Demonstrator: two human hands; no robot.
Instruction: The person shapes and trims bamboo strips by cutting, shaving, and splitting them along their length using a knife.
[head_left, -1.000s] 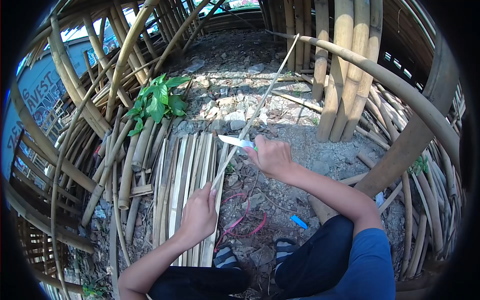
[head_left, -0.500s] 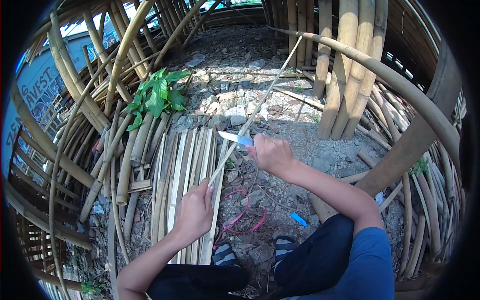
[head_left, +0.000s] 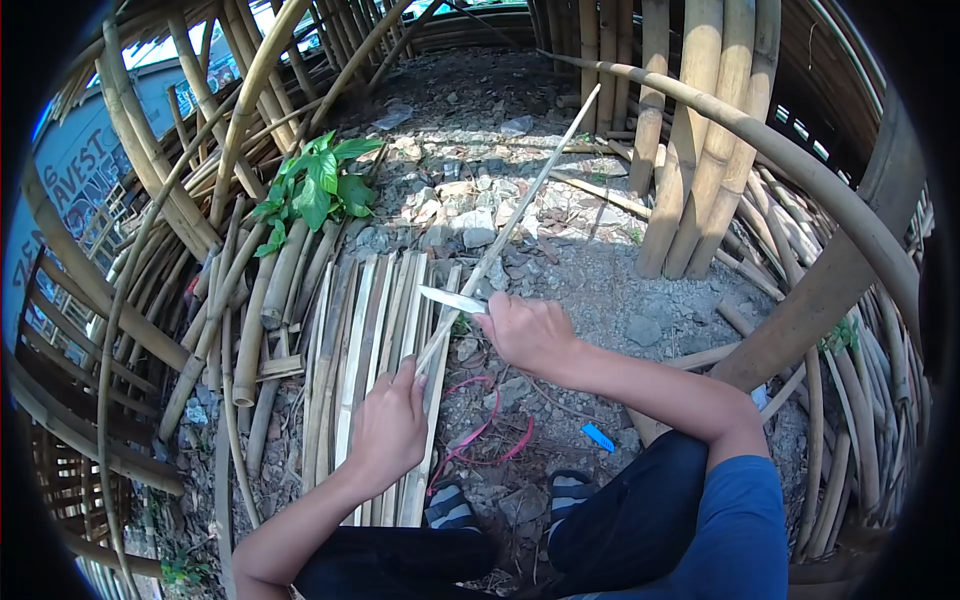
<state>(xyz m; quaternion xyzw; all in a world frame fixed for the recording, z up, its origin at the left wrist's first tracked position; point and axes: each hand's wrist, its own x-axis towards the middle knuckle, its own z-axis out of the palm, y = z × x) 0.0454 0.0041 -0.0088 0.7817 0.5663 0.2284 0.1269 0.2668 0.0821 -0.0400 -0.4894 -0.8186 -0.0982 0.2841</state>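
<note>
- Left hand (head_left: 388,428) is clamped round the near end of one long bamboo strip (head_left: 520,208), which slants up and away over the gravel.
- Right hand (head_left: 528,335) is fisted on one knife (head_left: 452,299), blade pointing left and touching the strip just above the left hand.
- Pretty boxed in: bamboo poles (head_left: 690,140) stand right, a curved pole (head_left: 800,170) arcs across; open gravel ahead.
- Flat pile of split slats (head_left: 370,340) lies left of the hands, too many to count.
- One blue scrap (head_left: 598,437), one pink cord (head_left: 490,440), two sandals (head_left: 572,492) near the knees.

One head-worn camera looks forward and down, close above the ground (head_left: 560,250).
</note>
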